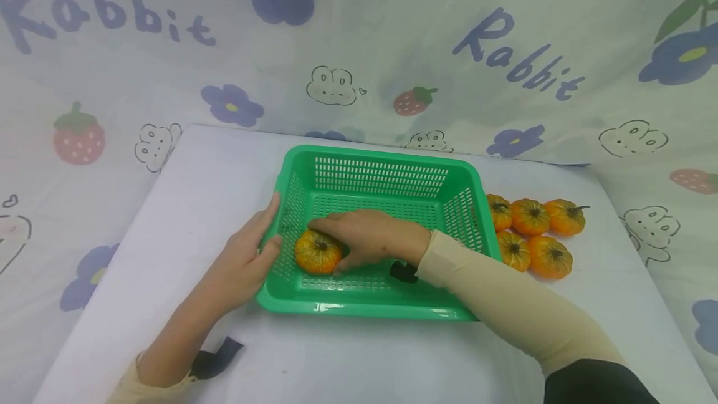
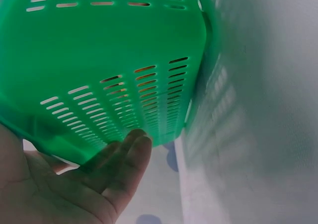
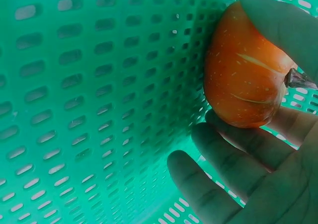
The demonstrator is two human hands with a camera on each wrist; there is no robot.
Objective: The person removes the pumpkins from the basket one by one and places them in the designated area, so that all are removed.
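A green plastic basket (image 1: 370, 310) with slotted walls stands on the white table. Inside it, near the left end, a small orange-green pumpkin (image 1: 317, 253) sits upright with its stem showing. My right hand (image 1: 367, 239) reaches over the basket and holds this pumpkin, thumb on one side and fingers on the other; in the right wrist view some fingers (image 3: 238, 159) stretch along beneath it. At the basket's left end my left hand (image 1: 244, 260) rests against the rim. Its fingers (image 2: 119, 167) lie fairly straight by the outer wall in the left wrist view.
Several more small pumpkins (image 1: 551, 257) are grouped on the table just right of the basket, partly behind its wall. A patterned cloth (image 1: 359, 48) with rabbits and flowers hangs behind and beside the white table (image 1: 213, 167).
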